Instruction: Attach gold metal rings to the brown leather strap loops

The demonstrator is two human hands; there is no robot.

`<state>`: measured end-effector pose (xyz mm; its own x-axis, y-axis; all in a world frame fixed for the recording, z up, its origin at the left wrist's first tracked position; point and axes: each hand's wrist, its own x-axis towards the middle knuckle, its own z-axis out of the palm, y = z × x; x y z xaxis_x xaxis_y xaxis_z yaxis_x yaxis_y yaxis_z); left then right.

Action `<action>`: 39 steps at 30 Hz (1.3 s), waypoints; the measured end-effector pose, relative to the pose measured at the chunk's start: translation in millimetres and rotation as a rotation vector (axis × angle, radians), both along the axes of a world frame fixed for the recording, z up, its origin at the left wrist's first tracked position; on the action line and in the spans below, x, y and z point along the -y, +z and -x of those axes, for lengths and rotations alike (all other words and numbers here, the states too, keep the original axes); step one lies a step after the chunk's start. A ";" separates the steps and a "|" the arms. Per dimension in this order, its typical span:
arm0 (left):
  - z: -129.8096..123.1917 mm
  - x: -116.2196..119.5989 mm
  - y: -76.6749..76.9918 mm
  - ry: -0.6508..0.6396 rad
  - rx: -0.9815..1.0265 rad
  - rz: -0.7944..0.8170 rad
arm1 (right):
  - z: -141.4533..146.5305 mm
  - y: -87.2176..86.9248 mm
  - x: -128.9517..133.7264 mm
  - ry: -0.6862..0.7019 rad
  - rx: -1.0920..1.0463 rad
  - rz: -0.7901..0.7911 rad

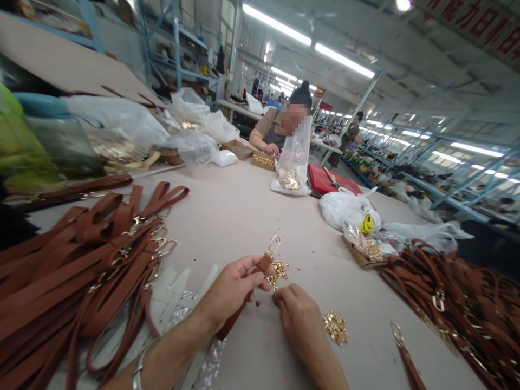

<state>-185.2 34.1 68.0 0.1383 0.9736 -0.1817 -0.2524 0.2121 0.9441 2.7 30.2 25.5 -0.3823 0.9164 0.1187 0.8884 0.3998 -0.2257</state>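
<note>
My left hand (231,287) is closed around a brown leather strap (266,262), thumb on top, near the strap's end. From that end a gold snap hook (275,244) points away from me. Just beyond the fingertips, partly hidden by them, lies a pile of small gold metal pieces (279,270). To the right, my right hand (296,311) rests low on the table with fingers curled and pressed together at the near edge of this pile. What its fingertips hold, if anything, is hidden. A second heap of flat gold pieces (336,327) lies right of that hand.
Brown straps with gold hooks (117,260) cover the left side; more straps (455,314) are heaped at right. A single strap (406,357) lies near the front. Beyond are a small box of hardware (368,252), plastic bags (292,173) and a co-worker (280,127) seated across the table.
</note>
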 end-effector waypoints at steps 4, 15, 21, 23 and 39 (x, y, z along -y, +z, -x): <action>-1.4 3.2 -7.4 -0.069 -0.003 -0.001 | -3.1 -5.7 -4.6 0.023 -0.053 -0.004; -1.2 3.5 -13.7 -0.089 -0.102 0.059 | -20.2 -1.2 -7.0 0.043 -0.451 0.072; 1.4 2.0 -14.2 -0.058 -0.112 0.080 | -33.1 -6.6 -7.2 -0.032 -0.460 -0.044; 2.0 1.6 -14.8 -0.047 -0.108 0.075 | -33.7 -5.2 -6.0 -0.009 -0.445 -0.057; -0.8 5.4 -15.3 -0.122 -0.085 0.051 | -17.2 -8.5 0.2 -0.126 -0.819 0.123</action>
<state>-184.4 28.7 52.7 0.2367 0.9397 -0.2469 -0.1417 0.2848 0.9480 19.9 30.0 17.0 -0.1121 0.9711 0.2106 0.4610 0.2386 -0.8547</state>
